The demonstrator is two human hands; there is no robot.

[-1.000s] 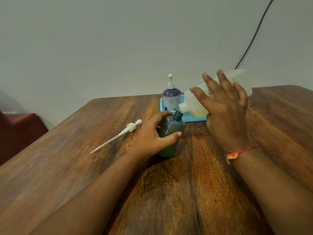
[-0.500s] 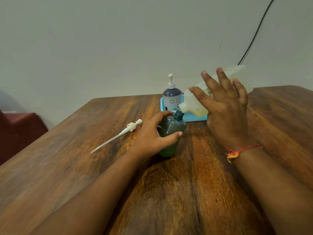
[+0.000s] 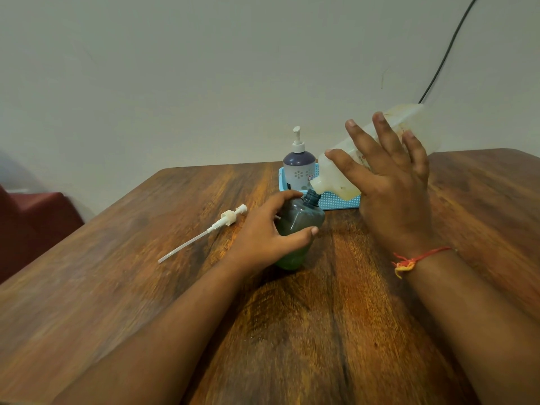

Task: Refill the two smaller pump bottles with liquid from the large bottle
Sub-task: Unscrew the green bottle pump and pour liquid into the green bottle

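A small green bottle (image 3: 299, 226) with its pump removed stands slightly tilted on the wooden table (image 3: 321, 331); my left hand (image 3: 263, 238) grips its body. My right hand (image 3: 391, 185) holds the large translucent white bottle (image 3: 336, 176) tipped steeply down to the left, its mouth right at the green bottle's open neck, yellowish liquid pooled at its lower end. The fingers lie spread over the bottle's side. A second small pump bottle (image 3: 299, 168), purple and white with its pump on, stands upright in a blue basket (image 3: 339, 201) behind.
The removed white pump with its long dip tube (image 3: 213, 229) lies on the table left of my left hand. A dark red seat (image 3: 32, 226) sits past the table's left edge. A black cable (image 3: 447, 51) runs down the wall.
The large bottle's rear end has risen a little, so it tilts more steeply. My left hand and the green bottle have stayed in place.
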